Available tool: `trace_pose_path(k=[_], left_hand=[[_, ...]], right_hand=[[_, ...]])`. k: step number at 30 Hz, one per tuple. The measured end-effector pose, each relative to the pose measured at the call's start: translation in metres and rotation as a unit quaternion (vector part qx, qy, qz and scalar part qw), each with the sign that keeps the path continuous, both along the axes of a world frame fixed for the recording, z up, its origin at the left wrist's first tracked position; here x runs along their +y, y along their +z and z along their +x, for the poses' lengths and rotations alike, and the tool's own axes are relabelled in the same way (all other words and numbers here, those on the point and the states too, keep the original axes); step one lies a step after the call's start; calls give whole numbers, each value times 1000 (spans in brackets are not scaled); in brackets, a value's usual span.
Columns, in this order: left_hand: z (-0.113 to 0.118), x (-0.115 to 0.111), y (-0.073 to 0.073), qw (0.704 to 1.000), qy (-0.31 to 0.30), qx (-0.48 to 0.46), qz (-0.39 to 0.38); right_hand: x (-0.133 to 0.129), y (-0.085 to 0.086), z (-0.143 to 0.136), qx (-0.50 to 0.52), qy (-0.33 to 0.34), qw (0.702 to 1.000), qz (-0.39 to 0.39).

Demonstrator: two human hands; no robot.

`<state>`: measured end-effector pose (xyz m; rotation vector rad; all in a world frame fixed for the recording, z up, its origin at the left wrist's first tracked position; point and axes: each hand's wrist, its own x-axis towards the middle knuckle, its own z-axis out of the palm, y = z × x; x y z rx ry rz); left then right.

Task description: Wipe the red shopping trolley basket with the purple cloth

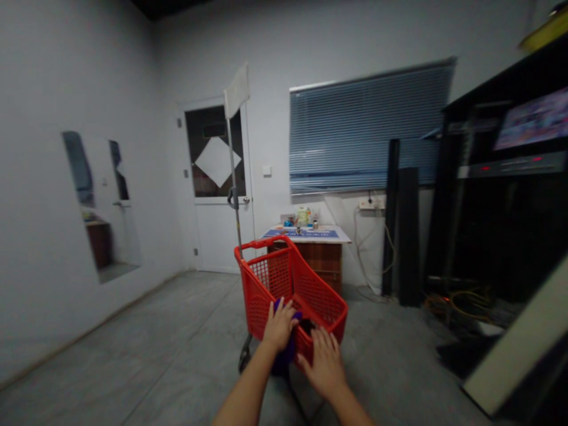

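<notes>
A red plastic shopping cart (317,296) with lattice walls stands in front of me. A purple cloth (286,349) hangs over its near rim and down the outside. My left hand (279,325) lies over the cloth at the rim, fingers curled across it. To the right, my right hand (326,364) rests against the near end of the cart, fingers stretched and thumb apart, with nothing visible in it. Between the hands a dark patch (307,325) shows, too unclear to name. A pole (233,160) with a white flag (238,92) rises from the cart's far left corner.
Behind the cart is a desk (319,257) with small bottles and other items on top. A white door (222,236) and a mirror (104,207) are to the left. At right stand dark panels (409,236), a black rack (501,213), loose cables (470,302) and a leaning pale board (519,349).
</notes>
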<state>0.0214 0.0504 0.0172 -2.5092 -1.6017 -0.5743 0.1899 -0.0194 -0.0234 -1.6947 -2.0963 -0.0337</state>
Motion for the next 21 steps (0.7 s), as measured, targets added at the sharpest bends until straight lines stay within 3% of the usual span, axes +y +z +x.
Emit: trace_pose_path(k=[6, 13, 17, 21], left_hand=[[-15, 4, 2, 1000, -12, 14, -13], [-25, 3, 22, 997, -40, 8, -65], [-26, -3, 16, 997, -69, 18, -41], [-28, -6, 4, 994, -104, 22, -18]], right_hand=[[-5, -2, -12, 3, 9, 1000, 19], [8, 24, 15, -37, 108, 993, -36], [23, 20, 35, -30, 83, 994, -57], [29, 7, 33, -7, 62, 997, -42]])
